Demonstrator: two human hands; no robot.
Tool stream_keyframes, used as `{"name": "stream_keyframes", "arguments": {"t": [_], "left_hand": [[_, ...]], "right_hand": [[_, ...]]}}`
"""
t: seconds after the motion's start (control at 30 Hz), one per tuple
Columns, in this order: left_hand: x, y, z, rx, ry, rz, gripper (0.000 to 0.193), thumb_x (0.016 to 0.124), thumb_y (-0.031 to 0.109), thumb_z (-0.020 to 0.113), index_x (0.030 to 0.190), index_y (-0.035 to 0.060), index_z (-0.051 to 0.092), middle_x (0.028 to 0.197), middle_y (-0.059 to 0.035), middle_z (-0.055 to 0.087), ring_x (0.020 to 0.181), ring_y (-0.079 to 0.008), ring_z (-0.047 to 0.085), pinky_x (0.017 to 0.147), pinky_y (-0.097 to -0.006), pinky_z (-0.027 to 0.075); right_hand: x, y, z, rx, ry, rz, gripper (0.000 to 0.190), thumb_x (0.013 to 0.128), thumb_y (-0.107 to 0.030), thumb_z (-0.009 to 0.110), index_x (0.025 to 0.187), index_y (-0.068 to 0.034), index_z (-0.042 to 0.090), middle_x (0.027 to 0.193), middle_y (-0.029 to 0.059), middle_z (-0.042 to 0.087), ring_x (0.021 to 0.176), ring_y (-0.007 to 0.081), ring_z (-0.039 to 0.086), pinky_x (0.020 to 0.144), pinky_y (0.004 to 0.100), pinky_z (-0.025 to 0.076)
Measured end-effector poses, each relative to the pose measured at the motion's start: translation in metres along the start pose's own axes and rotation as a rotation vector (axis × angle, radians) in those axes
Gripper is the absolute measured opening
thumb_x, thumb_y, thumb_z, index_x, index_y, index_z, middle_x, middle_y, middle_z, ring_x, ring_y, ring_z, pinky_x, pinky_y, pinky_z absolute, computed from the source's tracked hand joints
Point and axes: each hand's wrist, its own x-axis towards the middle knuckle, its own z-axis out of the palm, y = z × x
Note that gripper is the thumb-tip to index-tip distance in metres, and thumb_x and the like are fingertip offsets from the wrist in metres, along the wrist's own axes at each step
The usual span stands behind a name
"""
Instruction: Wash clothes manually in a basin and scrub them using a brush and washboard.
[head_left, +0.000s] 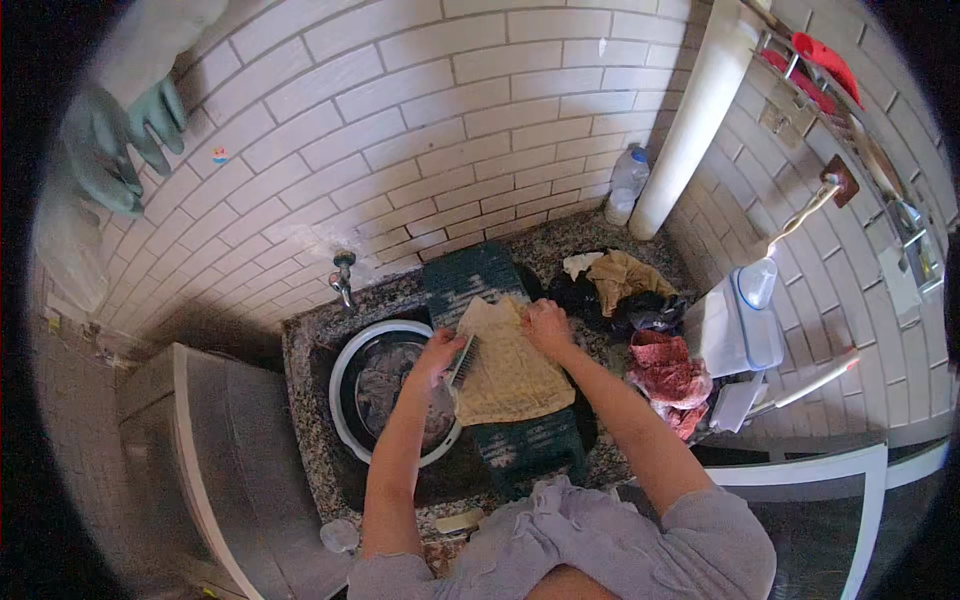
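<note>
A pale yellow cloth (514, 375) lies spread over a dark green washboard (474, 279), which slopes across the sink. My left hand (439, 354) grips the cloth's left edge. Beside those fingers runs a narrow strip of dark ridges or bristles; I cannot tell what it belongs to. At the upper right edge of the cloth, my right hand (546, 328) has its fingers curled on the fabric. Left of the washboard, a round tub with a white rim (341, 390) sits in the sink, holding wet greyish fabric (390, 382). My left forearm hides part of the tub.
A metal tap (343, 279) juts from the brick wall. Rumpled red cloths (667, 367), a brown cloth (626, 279) and a plastic container (724, 326) crowd the granite counter's right side. Behind them stands a bottle (628, 180). A pale bar (460, 520) lies at the front edge.
</note>
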Motion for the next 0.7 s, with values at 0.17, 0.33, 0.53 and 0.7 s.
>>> {"name": "stream_keyframes", "arguments": {"t": [0.17,0.33,0.53,0.7], "left_hand": [[-0.027,0.011,-0.016,0.072,-0.028,0.068,0.055,0.077,0.037,0.064,0.121,0.0066,0.048,0.115,-0.0102,0.054,0.103,-0.023,0.052,0.07,-0.0348,0.046],[-0.05,0.039,-0.051,-0.473,-0.267,0.15,0.035,0.082,0.029,0.057,0.106,0.0034,0.058,0.091,-0.0075,0.063,0.072,-0.0166,0.061,0.063,-0.0294,0.047],[-0.096,0.087,-0.081,-0.669,-0.147,0.265,0.028,0.084,0.027,0.054,0.099,0.0044,0.061,0.088,-0.0069,0.064,0.073,-0.016,0.062,0.062,-0.0307,0.051],[-0.143,0.083,-0.082,-0.62,-0.287,0.441,0.031,0.083,0.025,0.055,0.105,0.0036,0.056,0.09,-0.0068,0.062,0.075,-0.0162,0.061,0.064,-0.0286,0.049]], "right_hand": [[0.01,0.022,0.027,0.748,-0.358,0.393,0.024,0.082,-0.019,0.053,0.066,-0.005,0.042,0.064,0.0082,0.044,0.056,0.026,0.047,0.051,0.0372,0.039],[0.024,0.064,0.048,0.115,0.004,-0.209,0.02,0.083,-0.017,0.053,0.075,-0.005,0.039,0.061,0.0067,0.038,0.052,0.0241,0.043,0.048,0.0343,0.037],[0.06,-0.002,-0.097,0.531,-0.143,0.0,0.024,0.08,-0.017,0.057,0.099,-0.002,0.05,0.085,0.0168,0.059,0.077,0.0286,0.057,0.071,0.0375,0.045],[0.026,-0.059,-0.179,0.758,0.061,0.034,0.021,0.081,-0.015,0.057,0.097,-0.003,0.051,0.085,0.0158,0.059,0.08,0.0288,0.058,0.07,0.0355,0.046]]}}
